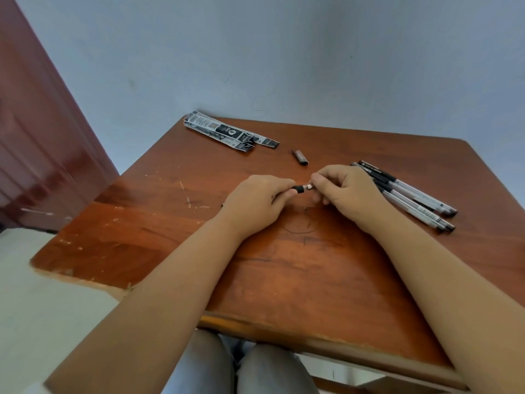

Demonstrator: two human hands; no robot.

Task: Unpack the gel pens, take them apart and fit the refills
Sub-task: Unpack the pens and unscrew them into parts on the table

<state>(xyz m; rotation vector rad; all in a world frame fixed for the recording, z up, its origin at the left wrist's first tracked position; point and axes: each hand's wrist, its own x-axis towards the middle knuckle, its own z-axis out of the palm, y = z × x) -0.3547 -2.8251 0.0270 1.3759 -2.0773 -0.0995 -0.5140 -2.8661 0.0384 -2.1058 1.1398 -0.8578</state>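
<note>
A gel pen (301, 189) is held between both hands above the middle of a reddish-brown wooden table (284, 280). The left hand (255, 204) is curled round the pen's barrel, of which only the black grip end shows past the fingers; the right hand (345, 191) pinches the pale tip piece at that end between thumb and fingertips. Whether the tip is joined to the barrel cannot be told.

Just beyond the right hand, a small dark pen cap (299, 157) is seen lying on the wood. To the outer side of the right hand, a loose bundle of clear-barrelled gel pens (409, 194) is laid, nearly touching the knuckles. Far beyond the left hand, near the table's back edge, flattened black-and-white wrappers (227, 132) are piled.

The tabletop is scratched and worn pale along its near and left edges. A plain grey-blue wall (284, 52) is seen behind the table, a dark red panelled door (37, 137) well off to the left hand's side, and a pale floor (42, 294) below it.
</note>
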